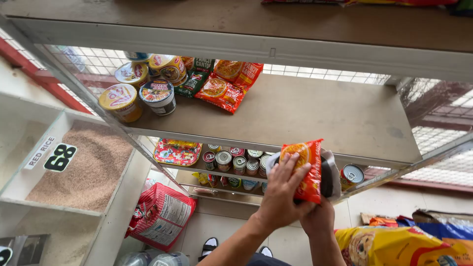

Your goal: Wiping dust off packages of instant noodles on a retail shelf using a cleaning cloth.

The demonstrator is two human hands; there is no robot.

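My left hand [280,193] lies flat with fingers spread on an orange-red noodle packet [306,167], the top one of a small stack. My right hand [318,217] grips that stack from underneath; a dark packet and a pale one [329,178] show below the top one. The stack is held at the front edge of a wide grey shelf board [315,118]. At the board's far left lie more orange-red noodle packets [224,88] and dark green ones [193,81], beside several cup noodles [143,88].
The shelf below holds a row of tin cans [236,161], one more can [352,175] at the right and a red patterned pack [177,151]. A bin of brownish grain [84,167] stands left. On the floor are a red-and-white sack [160,216] and a yellow bag [394,245].
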